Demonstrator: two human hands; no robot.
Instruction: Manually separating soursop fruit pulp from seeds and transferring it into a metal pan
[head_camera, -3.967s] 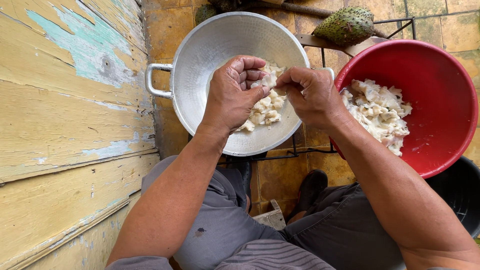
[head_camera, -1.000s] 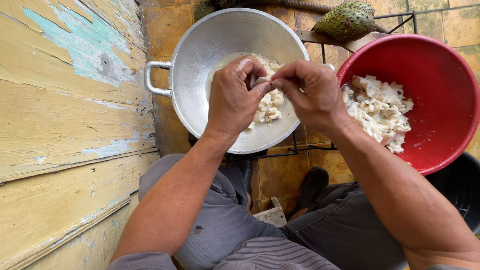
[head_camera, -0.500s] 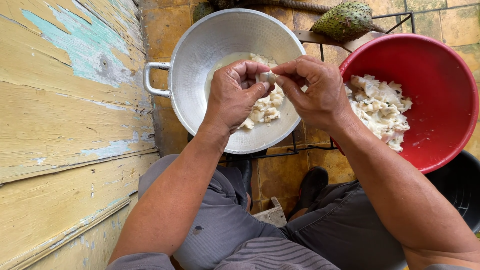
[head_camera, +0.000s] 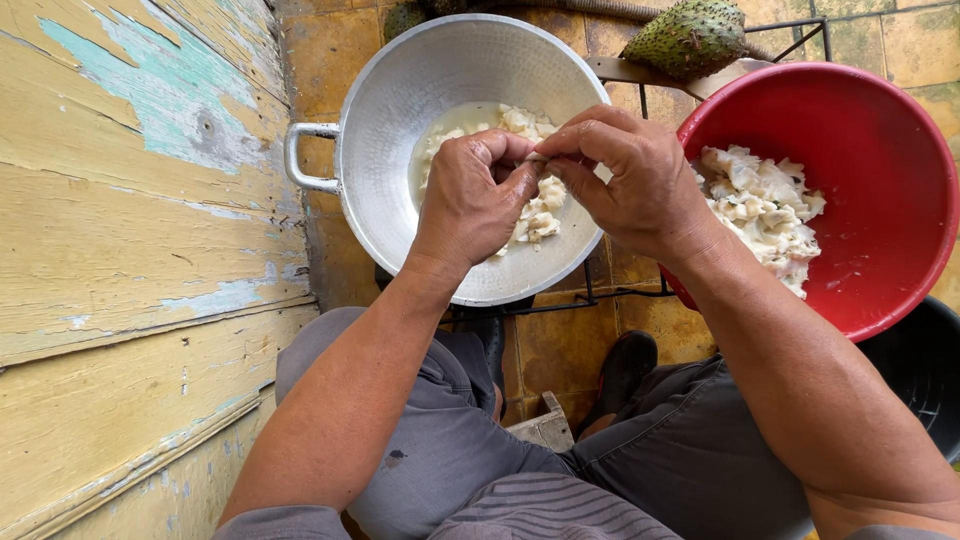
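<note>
My left hand (head_camera: 475, 195) and my right hand (head_camera: 630, 180) meet over a round metal pot (head_camera: 400, 90), fingertips pinched together on a small piece of white fruit pulp, mostly hidden between them. White pulp pieces (head_camera: 535, 215) lie in milky liquid at the pot's bottom. To the right, a red plastic bowl (head_camera: 870, 160) holds a heap of white pulp chunks (head_camera: 765, 210). A green spiky fruit (head_camera: 690, 38) rests at the top, behind both containers.
A yellow wooden plank wall with peeling paint (head_camera: 130, 220) runs along the left. The pot and bowl sit on a thin black metal rack (head_camera: 640, 295) over an orange tiled floor (head_camera: 560, 340). A black tub (head_camera: 920, 370) stands at lower right. My grey-trousered knees fill the bottom.
Both hands stayed over the pot, working a pulp piece; the fingertips have drawn closer together and the white piece seen between them earlier is now nearly hidden.
</note>
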